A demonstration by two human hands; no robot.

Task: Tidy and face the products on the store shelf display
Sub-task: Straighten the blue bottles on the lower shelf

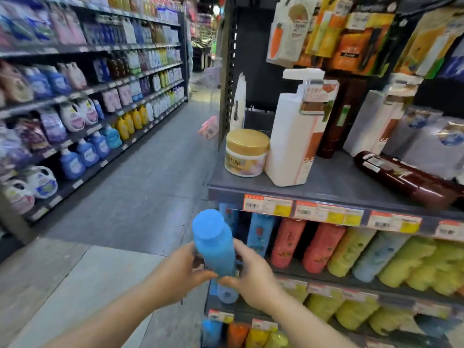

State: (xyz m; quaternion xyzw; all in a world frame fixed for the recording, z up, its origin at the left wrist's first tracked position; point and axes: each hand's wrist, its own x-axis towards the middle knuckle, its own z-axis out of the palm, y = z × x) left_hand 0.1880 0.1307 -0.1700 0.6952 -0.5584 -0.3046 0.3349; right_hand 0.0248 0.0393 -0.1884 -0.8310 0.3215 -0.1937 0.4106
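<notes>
Holding the blue sponge roll (214,244) low in the frame's centre, my left hand (175,275) and right hand (251,272) clamped round its base, probably to slot it into the sponge shelf (326,285) at right.

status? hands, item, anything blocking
Left hand and right hand both grip blue roll. Off the shelf. Brown bottle lies toppled.

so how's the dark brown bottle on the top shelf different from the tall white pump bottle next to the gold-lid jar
The dark brown glossy bottle lies on its side on the grey shelf; the tall white pump bottle stands upright. The brown one has a flat cap, while the white one has a pump head and a promo tag hanging at its neck. The white bottle stands beside the gold-lidded jar; the brown one lies apart. Both sit on the same shelf.
</notes>
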